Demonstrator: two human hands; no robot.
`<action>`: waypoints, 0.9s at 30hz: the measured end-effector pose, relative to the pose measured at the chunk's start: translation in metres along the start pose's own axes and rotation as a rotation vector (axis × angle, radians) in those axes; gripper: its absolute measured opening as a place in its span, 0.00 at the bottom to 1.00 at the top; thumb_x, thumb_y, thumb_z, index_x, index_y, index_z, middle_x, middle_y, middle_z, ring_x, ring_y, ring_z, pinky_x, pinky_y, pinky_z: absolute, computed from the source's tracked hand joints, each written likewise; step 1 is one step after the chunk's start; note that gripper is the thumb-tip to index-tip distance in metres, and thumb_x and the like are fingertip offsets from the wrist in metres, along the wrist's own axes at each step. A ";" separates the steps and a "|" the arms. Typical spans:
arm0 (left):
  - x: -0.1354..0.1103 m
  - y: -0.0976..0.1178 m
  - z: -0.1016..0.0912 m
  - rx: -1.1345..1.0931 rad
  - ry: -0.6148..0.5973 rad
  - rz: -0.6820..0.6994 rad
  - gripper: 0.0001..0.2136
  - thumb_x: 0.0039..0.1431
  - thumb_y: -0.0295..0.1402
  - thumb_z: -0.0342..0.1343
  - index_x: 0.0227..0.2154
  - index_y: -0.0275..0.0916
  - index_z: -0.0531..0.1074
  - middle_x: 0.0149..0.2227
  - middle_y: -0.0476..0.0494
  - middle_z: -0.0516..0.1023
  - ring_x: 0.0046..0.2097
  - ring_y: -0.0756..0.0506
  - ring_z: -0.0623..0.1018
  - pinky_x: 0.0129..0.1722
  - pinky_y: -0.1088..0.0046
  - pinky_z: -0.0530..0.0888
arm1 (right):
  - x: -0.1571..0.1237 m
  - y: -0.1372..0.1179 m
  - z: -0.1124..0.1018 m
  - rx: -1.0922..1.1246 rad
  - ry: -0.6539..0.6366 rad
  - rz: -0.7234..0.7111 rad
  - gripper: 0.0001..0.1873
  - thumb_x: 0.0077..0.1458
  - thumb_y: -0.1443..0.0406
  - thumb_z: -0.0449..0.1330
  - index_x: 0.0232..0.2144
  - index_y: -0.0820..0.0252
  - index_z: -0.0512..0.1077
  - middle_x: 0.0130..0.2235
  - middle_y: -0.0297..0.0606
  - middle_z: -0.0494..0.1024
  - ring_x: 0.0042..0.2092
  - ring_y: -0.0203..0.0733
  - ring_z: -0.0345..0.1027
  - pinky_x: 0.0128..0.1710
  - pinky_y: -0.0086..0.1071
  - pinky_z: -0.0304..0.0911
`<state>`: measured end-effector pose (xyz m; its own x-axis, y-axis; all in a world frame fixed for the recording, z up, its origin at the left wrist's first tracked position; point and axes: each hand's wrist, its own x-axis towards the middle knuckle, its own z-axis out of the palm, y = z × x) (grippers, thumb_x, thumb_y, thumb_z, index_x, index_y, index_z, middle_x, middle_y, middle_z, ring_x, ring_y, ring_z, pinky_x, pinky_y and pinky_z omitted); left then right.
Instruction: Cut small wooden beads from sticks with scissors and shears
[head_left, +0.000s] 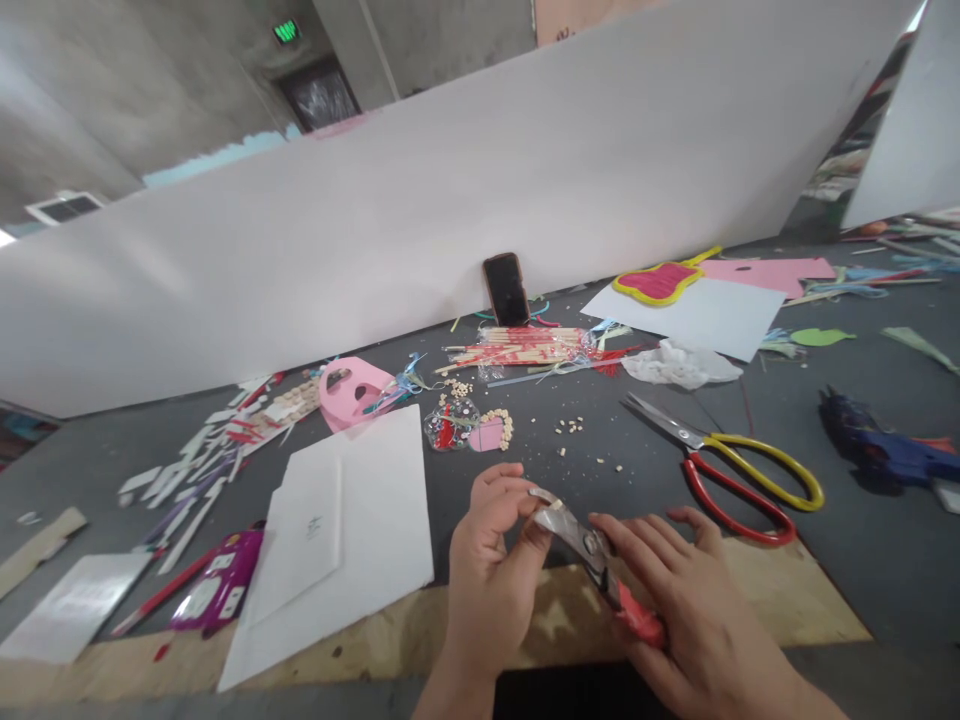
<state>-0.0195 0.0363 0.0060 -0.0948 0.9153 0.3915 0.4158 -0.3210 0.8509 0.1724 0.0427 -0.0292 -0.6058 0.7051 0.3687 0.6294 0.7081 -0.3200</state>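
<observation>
My right hand (675, 590) is closed round the red handles of a pair of pruning shears (581, 540), whose metal blades point up and to the left. Thumb and fingers of my left hand (499, 560) pinch together at the blade tips. What they hold there is mostly hidden; a small pale bit shows between the blades. Just beyond my hands lie small cut wooden pieces (570, 426), scattered on the dark table. A pink card piece (487, 434) edged with such pieces lies beside a clear bag of sequins (442, 428).
Large scissors (701, 437) with red and yellow handles lie to the right, near a blue glue gun (892, 445). White sheets (375, 520) and a purple case (225, 580) are on the left. A phone (507, 288) leans on the white partition (375, 230) behind bundled sticks (525, 347).
</observation>
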 end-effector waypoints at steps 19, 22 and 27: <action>-0.006 0.001 0.005 0.492 0.205 0.240 0.08 0.57 0.22 0.52 0.33 0.40 0.72 0.36 0.43 0.76 0.49 0.39 0.70 0.49 0.52 0.68 | -0.004 0.000 0.003 -0.026 -0.013 0.040 0.38 0.45 0.67 0.54 0.60 0.59 0.54 0.48 0.46 0.75 0.44 0.53 0.68 0.48 0.52 0.49; -0.006 0.002 0.005 0.492 0.211 0.256 0.08 0.57 0.21 0.52 0.33 0.40 0.73 0.35 0.43 0.76 0.49 0.39 0.70 0.49 0.52 0.68 | -0.002 -0.001 0.001 -0.037 -0.029 0.031 0.38 0.45 0.67 0.54 0.60 0.61 0.54 0.48 0.47 0.75 0.44 0.53 0.68 0.49 0.52 0.49; -0.006 0.002 0.007 0.489 0.232 0.260 0.09 0.57 0.20 0.52 0.33 0.39 0.73 0.35 0.43 0.77 0.48 0.40 0.70 0.48 0.53 0.68 | 0.000 -0.002 -0.003 -0.007 -0.074 0.008 0.40 0.45 0.69 0.53 0.62 0.64 0.50 0.50 0.50 0.73 0.47 0.54 0.66 0.51 0.55 0.46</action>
<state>-0.0117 0.0320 0.0033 -0.1058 0.7269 0.6785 0.8145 -0.3281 0.4785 0.1724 0.0412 -0.0261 -0.6350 0.7117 0.3003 0.6374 0.7024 -0.3168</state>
